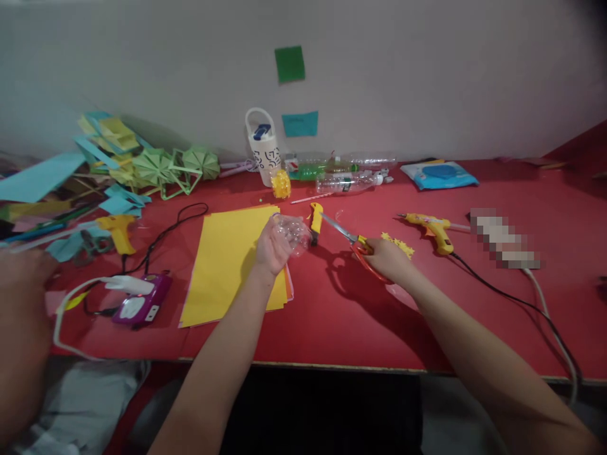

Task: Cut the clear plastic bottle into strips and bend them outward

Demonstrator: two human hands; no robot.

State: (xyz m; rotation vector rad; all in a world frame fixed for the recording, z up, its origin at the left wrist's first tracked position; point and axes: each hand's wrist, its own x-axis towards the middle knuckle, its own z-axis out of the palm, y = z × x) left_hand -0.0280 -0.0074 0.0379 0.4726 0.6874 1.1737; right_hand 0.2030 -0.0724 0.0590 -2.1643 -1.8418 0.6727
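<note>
My left hand (274, 245) is closed around a clear piece of plastic (294, 235), which looks like part of a cut bottle, above the edge of a stack of yellow paper (222, 265). In my right hand (385, 256) is a pair of scissors (342, 231) with red and yellow handles; the blades point up and left, apart from the plastic. A yellow utility knife (316, 218) lies on the red table between the two. Small yellow star shapes (398, 244) are partly hidden behind my right hand.
Yellow glue guns lie left (117, 232) and right (429, 230), with cords. A purple power strip (145, 303) sits near the front left. Plastic bottles (348, 183), a white tumbler (265, 155) and a wipes pack (439, 175) line the wall. Another person's arm (21, 335) reaches in at left.
</note>
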